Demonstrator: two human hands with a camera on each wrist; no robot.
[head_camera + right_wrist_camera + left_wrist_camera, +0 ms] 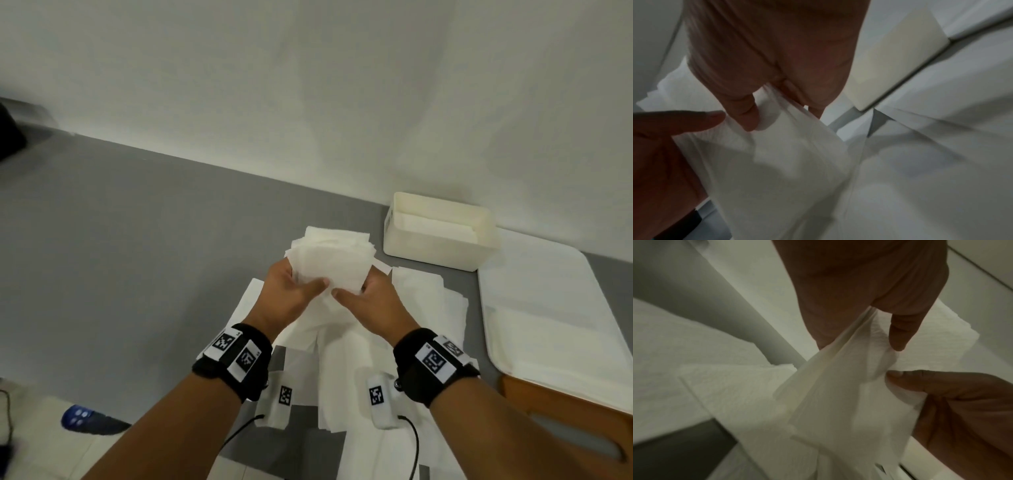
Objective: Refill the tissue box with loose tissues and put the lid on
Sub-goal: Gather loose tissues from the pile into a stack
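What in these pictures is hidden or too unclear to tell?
- Head view: how full the tissue box is; its walls hide the inside.
- Head view: the fingers of the left hand and right hand, behind the held tissue stack.
- Head view: the wooden lid, partly under a white tray and cut by the edge.
- Wrist views: blurred; sheets uncountable.

The flat desk top (137, 240) was plain mid-grey, under an off-white wall (308, 85). The stack of thin paper tissues (330, 260) was white with a faint embossed texture, as were the loose sheets (428, 308) spread nearer. The open rectangular plastic tissue box (435, 248) at far right was cream. The rounded flat lid (541, 308) at right was white, resting on an orange-brown wooden surface (548, 404). The black wristbands (236, 363) carried black-and-white square-patterned tags.
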